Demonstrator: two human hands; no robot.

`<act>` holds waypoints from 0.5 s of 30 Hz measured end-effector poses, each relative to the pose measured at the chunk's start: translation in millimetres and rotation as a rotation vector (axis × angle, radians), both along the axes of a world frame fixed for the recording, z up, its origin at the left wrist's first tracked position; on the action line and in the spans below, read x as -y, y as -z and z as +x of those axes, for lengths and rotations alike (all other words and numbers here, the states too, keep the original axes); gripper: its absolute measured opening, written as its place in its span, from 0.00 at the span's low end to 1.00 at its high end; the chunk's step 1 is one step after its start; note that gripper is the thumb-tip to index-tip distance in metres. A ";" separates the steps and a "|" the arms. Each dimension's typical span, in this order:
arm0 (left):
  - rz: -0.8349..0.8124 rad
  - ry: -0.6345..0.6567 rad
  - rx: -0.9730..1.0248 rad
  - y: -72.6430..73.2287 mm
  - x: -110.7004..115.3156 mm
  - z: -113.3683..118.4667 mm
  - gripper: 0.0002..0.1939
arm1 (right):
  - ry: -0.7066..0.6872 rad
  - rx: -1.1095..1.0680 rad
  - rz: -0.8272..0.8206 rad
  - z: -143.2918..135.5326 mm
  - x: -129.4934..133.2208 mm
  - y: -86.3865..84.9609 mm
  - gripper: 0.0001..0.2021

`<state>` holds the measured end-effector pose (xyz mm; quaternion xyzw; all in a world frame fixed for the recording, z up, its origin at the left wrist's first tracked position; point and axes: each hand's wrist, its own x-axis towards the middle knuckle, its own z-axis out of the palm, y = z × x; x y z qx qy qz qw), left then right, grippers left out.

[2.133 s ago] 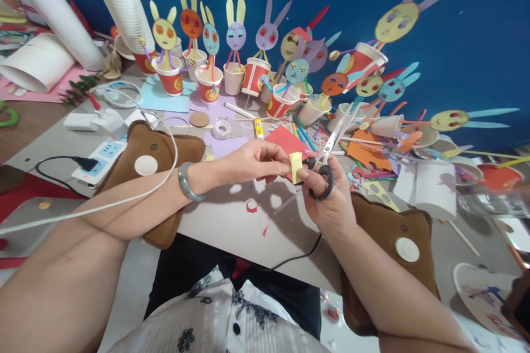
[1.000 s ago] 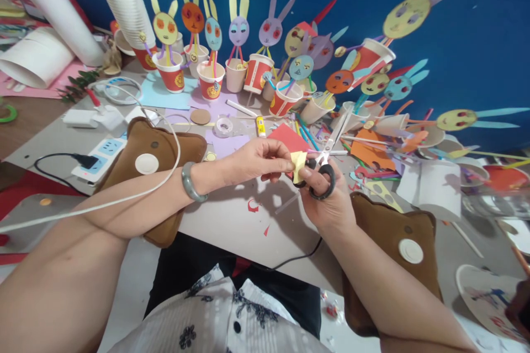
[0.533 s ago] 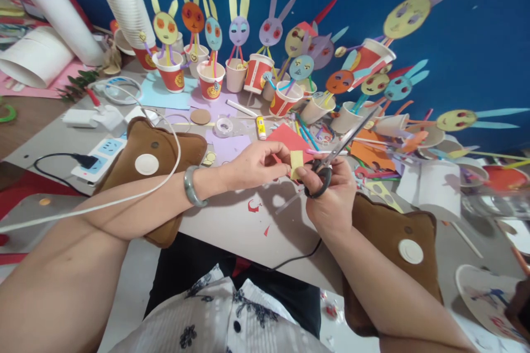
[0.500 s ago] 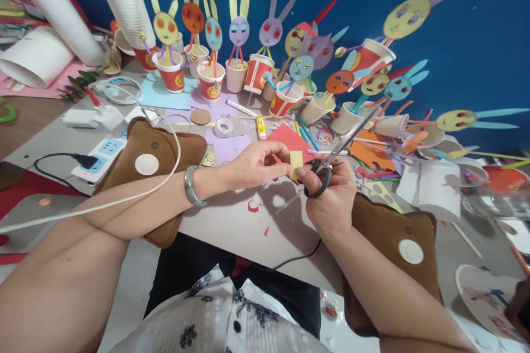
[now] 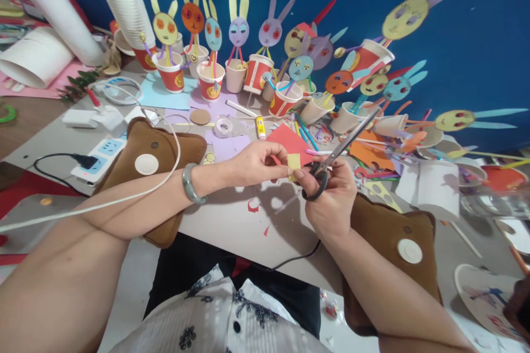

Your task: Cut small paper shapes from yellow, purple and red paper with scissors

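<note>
A small yellow paper piece (image 5: 293, 161) is pinched between the fingertips of my left hand (image 5: 265, 164), which wears a bracelet at the wrist. My right hand (image 5: 331, 193) is wrapped round black-handled scissors (image 5: 342, 146), whose blades point up and right, away from the paper. The thumb of that hand also touches the paper's lower right edge. Behind the paper a red sheet (image 5: 287, 140) lies on the table. Red scraps (image 5: 253, 207) lie below my hands.
Rabbit-faced figures in paper cups (image 5: 170, 74) line the back. Brown cushions (image 5: 159, 154) lie under my left forearm and beside my right. A glue stick (image 5: 260, 127), tape roll (image 5: 223, 126), power strip (image 5: 103, 159) and white cable (image 5: 176, 149) are also there.
The yellow paper has shifted slightly left and now stands a little more upright. Both hands have moved only slightly, and the scissors are still in my right hand.
</note>
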<state>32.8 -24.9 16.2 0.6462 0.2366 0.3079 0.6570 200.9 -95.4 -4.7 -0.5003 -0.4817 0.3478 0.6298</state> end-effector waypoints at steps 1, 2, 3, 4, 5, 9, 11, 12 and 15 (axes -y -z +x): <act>-0.002 0.003 -0.008 -0.7 -0.2 -0.1 0.07 | -0.003 0.005 -0.005 -0.3 0.5 -0.6 0.23; -0.004 0.004 -0.014 -1.0 -0.5 -0.2 0.07 | -0.003 0.009 -0.005 -0.3 0.7 -0.9 0.23; -0.006 0.003 -0.019 -1.1 -0.8 -0.4 0.06 | -0.002 0.013 -0.005 -0.1 0.8 -1.1 0.22; -0.010 0.002 -0.023 -1.1 -1.2 -0.7 0.06 | 0.000 0.016 -0.004 0.5 0.6 -0.9 0.22; -0.017 0.002 -0.026 -1.0 -1.5 -1.0 0.05 | 0.005 0.018 -0.001 1.3 0.2 -0.7 0.22; -0.088 -0.019 -0.022 -2.5 -1.4 -1.9 0.05 | 0.037 0.010 -0.001 4.2 -1.7 0.5 0.23; -0.145 -0.032 -0.024 -3.9 -0.7 -2.1 0.08 | 0.033 -0.003 -0.005 3.7 -1.9 0.2 0.23; -0.169 -0.022 -0.026 -4.4 -0.5 -2.2 0.11 | 0.022 -0.011 -0.007 2.9 -1.6 -0.3 0.23; -0.175 0.041 -0.035 -3.8 -1.3 -2.6 0.15 | -0.017 -0.024 -0.006 -0.6 0.0 -2.7 0.24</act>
